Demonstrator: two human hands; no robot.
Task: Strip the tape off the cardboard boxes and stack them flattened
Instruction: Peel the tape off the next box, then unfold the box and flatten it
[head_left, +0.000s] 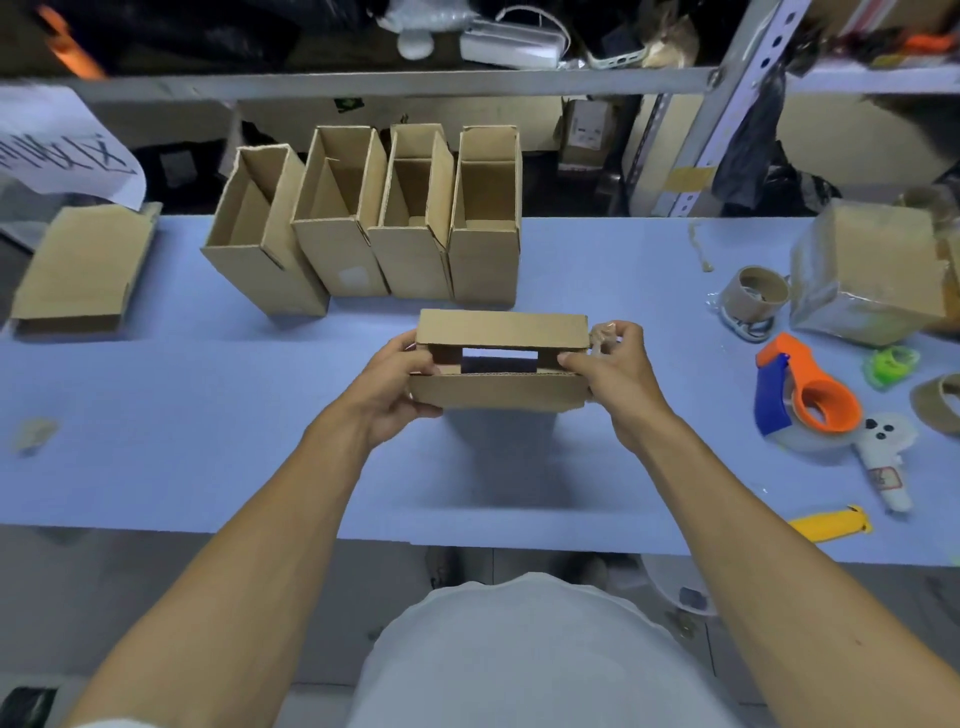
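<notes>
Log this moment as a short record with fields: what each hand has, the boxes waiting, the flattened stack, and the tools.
held item: small brown cardboard box, open through, above the blue table
left hand: grips the box's left end
right hand: grips the right end, with a crumpled wad of clear tape in its fingers
waiting: four upright open brown cardboard boxes in a row behind
flattened stack: flat brown cardboard, far left
tools: orange and blue tape dispenser, yellow utility knife, both to the right
</notes>
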